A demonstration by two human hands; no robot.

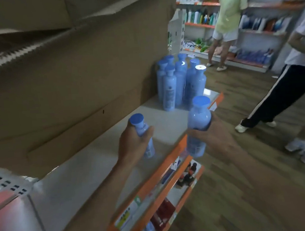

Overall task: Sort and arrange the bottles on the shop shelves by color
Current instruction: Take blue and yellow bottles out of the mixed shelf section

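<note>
Two blue bottles are in play, one per hand. Left hand [134, 144] is wrapped round the upper part of the left bottle [143, 130], which stands upright over the shelf [96, 157]. Its base is low, but I can't tell if it's touching. Right hand [213, 136] is clamped round the middle of the right bottle [199, 118], upright too, but hanging out over the orange edge [163, 169] rather than above the shelf. The blue group [180, 79] stands clustered at the far end, against the cardboard [70, 76], well apart from both hands.

My take on doing this bit well: bring the right bottle in over the shelf first so nothing dangles above the floor. Then carry both along to the group and set them down one at a time, just beside the nearest bottles. These things are tall and narrow, so a bump would probably topple a few. Come in from the open side and plant each base flat before letting go.
</note>
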